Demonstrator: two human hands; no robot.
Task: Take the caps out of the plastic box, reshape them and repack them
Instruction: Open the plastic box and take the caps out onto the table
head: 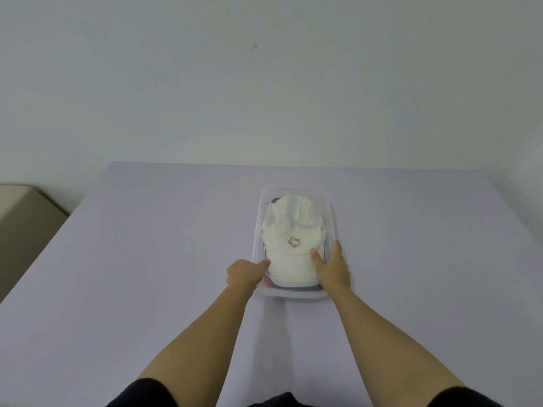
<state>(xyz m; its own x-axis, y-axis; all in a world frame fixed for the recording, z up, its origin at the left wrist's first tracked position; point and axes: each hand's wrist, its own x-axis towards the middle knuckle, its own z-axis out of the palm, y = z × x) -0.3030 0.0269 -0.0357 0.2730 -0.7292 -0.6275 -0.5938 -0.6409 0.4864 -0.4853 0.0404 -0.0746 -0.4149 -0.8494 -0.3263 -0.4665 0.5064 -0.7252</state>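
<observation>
A pale lilac counter (147,259) runs back to a plain wall. On it, the right hand (332,267) clasps the near right rim of a clear plastic box (333,218), thumb on the white cap (291,245) inside, fingers outside the wall. The left hand (244,273) has a loosely curled grip, thumb touching the box's left wall. The soft, creased cap tops darker caps (293,287) stacked beneath.

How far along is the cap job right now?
No finished step shows: the white cap tops a stack in the box, with darker caps' edges under it, and no cap lies on the table. In hand: the left hand and right hand touch the near end, their grip unclear. Whether this is before unpacking or after repacking cannot be told.
</observation>
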